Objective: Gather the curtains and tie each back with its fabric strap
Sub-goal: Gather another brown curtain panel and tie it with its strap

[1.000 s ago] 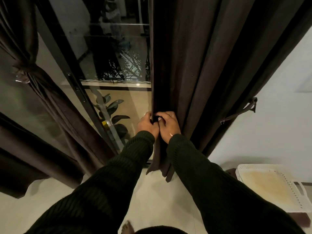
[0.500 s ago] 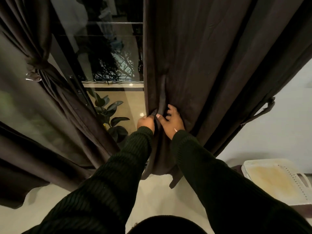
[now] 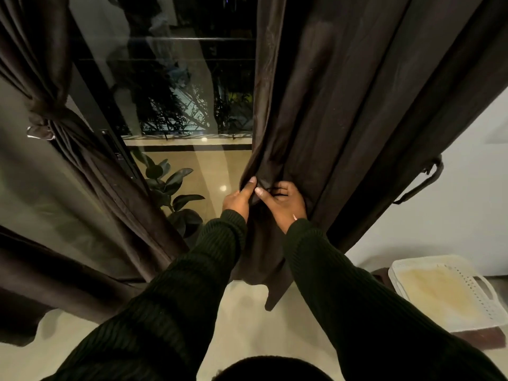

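The dark brown right curtain [image 3: 343, 111] hangs loose in front of me. My left hand [image 3: 239, 200] pinches its inner edge, thumb up along the fabric. Right beside it, my right hand [image 3: 283, 203] grips a bunched fold of the same curtain, fingers curled into the cloth. The right curtain's fabric strap [image 3: 420, 182] dangles from the wall at the right, apart from both hands. At the far left, the left curtain [image 3: 90, 166] is gathered and tied with its strap [image 3: 45, 121].
A glass sliding door [image 3: 178, 92] with a dark frame stands between the curtains, a leafy plant [image 3: 176, 193] behind it. A white perforated basket [image 3: 445, 292] sits on the floor at the right by the white wall. Pale floor lies below.
Both hands have bunched more of the right curtain's edge together into folds. The view has shifted slightly, with the hanging strap now further right.
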